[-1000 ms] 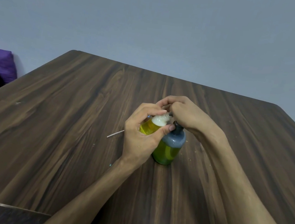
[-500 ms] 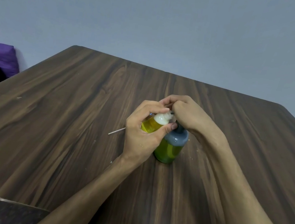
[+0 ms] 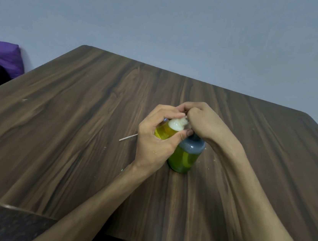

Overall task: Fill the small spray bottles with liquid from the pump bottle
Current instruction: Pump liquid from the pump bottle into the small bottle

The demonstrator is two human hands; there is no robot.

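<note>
A plain indoor room, likely a home: a dark wood-grain table (image 3: 73, 129) under the hands, a bare grey-blue wall (image 3: 186, 23) beyond them, purple fabric (image 3: 0, 54) far to their left.

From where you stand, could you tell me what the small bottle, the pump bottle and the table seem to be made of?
Small bottle: looks like clear glossy plastic, since yellow liquid shows through; white neck.
Pump bottle: seemingly translucent tinted plastic, greyish above, green liquid visible below.
Table: dark wood-grain surface, matte; solid wood or laminate, I cannot tell.

Two bare forearms, sleeveless, no jewellery
</note>
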